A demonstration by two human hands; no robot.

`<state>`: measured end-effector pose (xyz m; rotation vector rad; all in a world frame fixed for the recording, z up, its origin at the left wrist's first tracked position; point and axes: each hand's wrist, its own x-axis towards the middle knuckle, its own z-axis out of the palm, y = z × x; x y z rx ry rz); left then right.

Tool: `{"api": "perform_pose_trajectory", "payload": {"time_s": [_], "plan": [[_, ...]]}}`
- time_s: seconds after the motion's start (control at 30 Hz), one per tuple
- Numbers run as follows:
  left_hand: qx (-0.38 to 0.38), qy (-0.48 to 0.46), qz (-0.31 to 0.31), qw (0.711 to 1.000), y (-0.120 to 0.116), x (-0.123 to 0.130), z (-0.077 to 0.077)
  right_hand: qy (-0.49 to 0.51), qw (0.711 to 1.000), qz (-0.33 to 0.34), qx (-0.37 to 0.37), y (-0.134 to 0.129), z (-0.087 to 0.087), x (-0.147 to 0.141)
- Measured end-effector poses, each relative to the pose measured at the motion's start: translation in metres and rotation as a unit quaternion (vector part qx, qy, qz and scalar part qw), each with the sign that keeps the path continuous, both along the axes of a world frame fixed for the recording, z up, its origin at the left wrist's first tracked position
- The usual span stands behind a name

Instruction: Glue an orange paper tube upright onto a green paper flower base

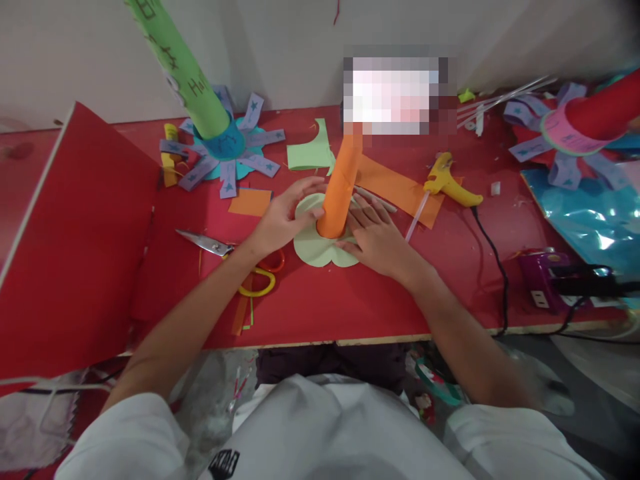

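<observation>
An orange paper tube (339, 187) stands, leaning slightly right, on a pale green paper base (313, 250) with rounded lobes. My left hand (285, 217) is at the tube's left side, thumb tip against its lower part, fingers stretched out over the base. On the other side my right hand (377, 233) lies flat, fingers spread across the base beside the tube's foot. Under my left forearm lie scissors (215, 245) with red and yellow handles. Orange paper strips (395, 187) lie behind my right hand, with a yellow glue gun (453, 183) to their right.
A green paper tube (187, 73) on a petalled base stands at the back left, and a red one (610, 110) at the right. A red board (80, 240) rises at left. A purple box (545, 277) with cables sits at right. Green scrap paper (307, 153) lies behind.
</observation>
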<state>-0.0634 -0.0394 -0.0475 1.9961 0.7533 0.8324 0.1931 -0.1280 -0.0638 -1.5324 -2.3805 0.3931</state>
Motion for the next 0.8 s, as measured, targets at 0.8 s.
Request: {"api": "perform_pose_trajectory", "payload": {"time_s": [0.8], "plan": [[0.133,0.025,0.016,0.991,0.002,-0.004,0.001,0.583,0.791,-0.172,-0.066,0.016,0.006,0.006]]}}
